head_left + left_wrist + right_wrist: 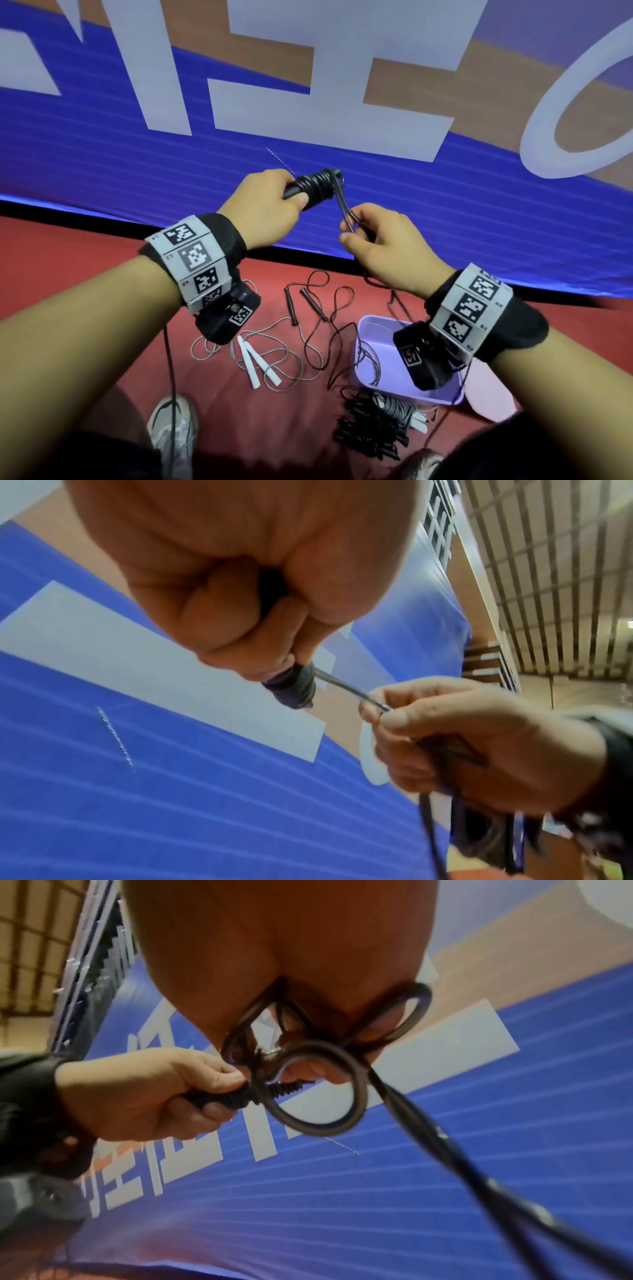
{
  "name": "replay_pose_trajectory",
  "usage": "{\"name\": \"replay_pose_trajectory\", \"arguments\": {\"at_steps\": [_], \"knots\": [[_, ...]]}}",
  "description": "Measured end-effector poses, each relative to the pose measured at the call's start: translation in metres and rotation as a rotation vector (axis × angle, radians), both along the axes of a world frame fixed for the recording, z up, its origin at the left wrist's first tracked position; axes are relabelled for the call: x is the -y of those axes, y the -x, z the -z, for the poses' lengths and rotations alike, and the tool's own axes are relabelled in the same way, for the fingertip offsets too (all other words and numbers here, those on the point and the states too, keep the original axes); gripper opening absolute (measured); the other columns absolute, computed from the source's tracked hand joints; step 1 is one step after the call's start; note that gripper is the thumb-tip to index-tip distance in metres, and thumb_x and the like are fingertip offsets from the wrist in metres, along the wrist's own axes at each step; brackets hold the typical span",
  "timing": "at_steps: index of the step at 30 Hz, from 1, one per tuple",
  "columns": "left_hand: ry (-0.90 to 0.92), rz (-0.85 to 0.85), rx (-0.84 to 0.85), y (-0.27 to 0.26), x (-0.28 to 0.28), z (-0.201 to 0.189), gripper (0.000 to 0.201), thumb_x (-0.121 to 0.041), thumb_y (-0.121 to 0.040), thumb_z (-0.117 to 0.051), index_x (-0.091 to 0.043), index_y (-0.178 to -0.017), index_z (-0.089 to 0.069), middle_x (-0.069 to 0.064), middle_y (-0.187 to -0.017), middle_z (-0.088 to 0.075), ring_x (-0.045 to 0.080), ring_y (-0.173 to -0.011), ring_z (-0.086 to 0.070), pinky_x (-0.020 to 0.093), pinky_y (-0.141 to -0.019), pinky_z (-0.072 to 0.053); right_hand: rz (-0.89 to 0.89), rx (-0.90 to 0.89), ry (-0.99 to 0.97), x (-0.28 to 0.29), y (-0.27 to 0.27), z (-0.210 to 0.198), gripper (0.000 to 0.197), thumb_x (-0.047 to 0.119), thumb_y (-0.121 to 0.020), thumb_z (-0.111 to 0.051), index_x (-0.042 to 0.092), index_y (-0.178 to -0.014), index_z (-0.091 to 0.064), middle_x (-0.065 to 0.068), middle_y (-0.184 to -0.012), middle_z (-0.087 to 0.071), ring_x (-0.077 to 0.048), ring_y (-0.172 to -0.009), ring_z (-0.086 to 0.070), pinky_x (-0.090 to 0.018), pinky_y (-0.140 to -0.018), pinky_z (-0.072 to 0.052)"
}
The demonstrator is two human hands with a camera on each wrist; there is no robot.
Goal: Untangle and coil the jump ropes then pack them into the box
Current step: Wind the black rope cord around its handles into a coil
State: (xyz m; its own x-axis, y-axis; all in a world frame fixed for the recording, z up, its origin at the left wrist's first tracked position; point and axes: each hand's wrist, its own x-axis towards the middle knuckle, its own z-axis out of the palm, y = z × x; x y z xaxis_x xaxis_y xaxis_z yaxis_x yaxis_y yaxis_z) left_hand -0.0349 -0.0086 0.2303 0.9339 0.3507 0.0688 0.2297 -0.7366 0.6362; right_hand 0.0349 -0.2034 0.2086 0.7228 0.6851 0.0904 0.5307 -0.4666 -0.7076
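Note:
My left hand grips the black handles of a jump rope, with black cord wound round them in several turns. My right hand pinches the free doubled cord just right of the handles; the rest hangs down from that hand. The right wrist view shows loops of cord round my right fingers and the wound handles in my left hand. In the left wrist view the cord runs taut between both hands. The purple box stands on the red floor below my right wrist.
On the floor lie a loose black rope with two handles, a grey rope with white handles, and a pile of coiled black and grey ropes before the box. A pink lid lies right of it. A blue banner stands behind. My shoe is at bottom left.

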Motion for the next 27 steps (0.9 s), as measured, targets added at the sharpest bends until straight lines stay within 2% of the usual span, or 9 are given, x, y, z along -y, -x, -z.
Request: {"name": "replay_pose_trajectory", "arguments": {"at_steps": [5,7,10,15,17,20,23,25,27], "knots": [[0.388,-0.006,0.120,0.003,0.006,-0.007,0.015,-0.020,-0.098,-0.055,-0.007,-0.095,-0.063,0.008,-0.066,-0.056,0.022,-0.057,-0.048,0.029,-0.051,-0.042,-0.072,-0.338,-0.186,0.005,0.005,0.000,0.008,0.006,-0.095,-0.062,0.010,-0.087,-0.063,-0.007,-0.071,-0.064,-0.010,-0.053,-0.049,-0.018,-0.051,-0.040],[0.520,0.019,0.108,0.005,0.006,-0.010,0.015,-0.020,-0.099,-0.055,-0.009,-0.093,-0.063,0.011,-0.068,-0.053,0.021,-0.056,-0.044,0.024,-0.046,-0.032,-0.120,-0.366,-0.172,0.007,0.008,0.005,0.008,0.007,-0.094,-0.064,0.011,-0.088,-0.065,-0.015,-0.084,-0.071,-0.014,-0.062,-0.054,-0.019,-0.054,-0.043],[0.712,0.130,0.077,0.011,0.007,-0.017,0.018,-0.019,-0.102,-0.051,-0.008,-0.093,-0.061,0.011,-0.065,-0.047,0.015,-0.049,-0.032,0.021,-0.044,-0.018,-0.146,-0.363,-0.195,0.010,0.008,0.010,0.007,0.012,-0.096,-0.064,0.011,-0.090,-0.067,-0.008,-0.096,-0.076,-0.019,-0.071,-0.055,-0.024,-0.061,-0.045],[1.012,0.271,0.004,0.022,0.007,-0.026,0.023,-0.023,-0.100,-0.047,-0.011,-0.084,-0.056,0.004,-0.056,-0.039,0.004,-0.037,-0.020,0.013,-0.037,-0.010,-0.160,-0.355,-0.276,0.014,0.003,0.010,0.009,0.017,-0.095,-0.066,0.009,-0.091,-0.068,-0.012,-0.087,-0.072,-0.004,-0.058,-0.053,-0.016,-0.060,-0.042],[1.049,0.344,-0.052,0.026,0.009,-0.025,0.022,-0.026,-0.096,-0.054,-0.004,-0.091,-0.055,0.003,-0.055,-0.039,0.002,-0.036,-0.021,0.012,-0.037,-0.009,-0.162,-0.307,-0.238,0.014,0.001,0.013,0.015,0.019,-0.094,-0.067,0.004,-0.096,-0.069,0.007,-0.073,-0.066,-0.002,-0.060,-0.054,-0.015,-0.062,-0.042],[1.025,0.476,-0.166,0.029,0.012,-0.018,0.046,-0.027,-0.090,-0.052,0.012,-0.115,-0.049,0.005,-0.054,-0.040,0.003,-0.036,-0.021,0.013,-0.037,-0.011,-0.191,-0.170,-0.188,0.013,0.001,0.016,0.018,0.032,-0.089,-0.070,0.015,-0.093,-0.072,0.008,-0.079,-0.068,0.000,-0.072,-0.059,-0.021,-0.073,-0.048],[0.990,0.601,-0.336,0.032,0.012,-0.012,0.043,-0.021,-0.089,-0.051,0.014,-0.115,-0.050,0.007,-0.053,-0.041,0.004,-0.042,-0.022,0.011,-0.035,-0.016,-0.242,-0.112,-0.066,0.016,0.000,0.015,0.015,0.015,-0.088,-0.063,0.011,-0.102,-0.068,0.010,-0.086,-0.056,0.011,-0.068,-0.047,-0.004,-0.067,-0.039],[0.938,0.674,-0.460,0.034,0.012,-0.009,0.034,-0.018,-0.089,-0.052,0.013,-0.103,-0.054,0.008,-0.054,-0.040,0.007,-0.045,-0.023,0.012,-0.036,-0.018,-0.349,0.021,-0.039,0.018,-0.001,0.015,0.025,0.007,-0.079,-0.061,0.031,-0.074,-0.056,0.013,-0.071,-0.049,0.002,-0.060,-0.043,-0.019,-0.060,-0.042],[0.845,0.738,-0.575,0.034,0.014,-0.009,0.024,-0.017,-0.089,-0.053,0.006,-0.094,-0.059,0.008,-0.054,-0.040,0.010,-0.044,-0.025,0.013,-0.038,-0.018,-0.446,0.182,0.098,0.015,-0.001,0.017,0.024,0.015,-0.082,-0.058,0.033,-0.069,-0.051,0.009,-0.068,-0.051,-0.011,-0.066,-0.046,-0.035,-0.060,-0.044]]}}
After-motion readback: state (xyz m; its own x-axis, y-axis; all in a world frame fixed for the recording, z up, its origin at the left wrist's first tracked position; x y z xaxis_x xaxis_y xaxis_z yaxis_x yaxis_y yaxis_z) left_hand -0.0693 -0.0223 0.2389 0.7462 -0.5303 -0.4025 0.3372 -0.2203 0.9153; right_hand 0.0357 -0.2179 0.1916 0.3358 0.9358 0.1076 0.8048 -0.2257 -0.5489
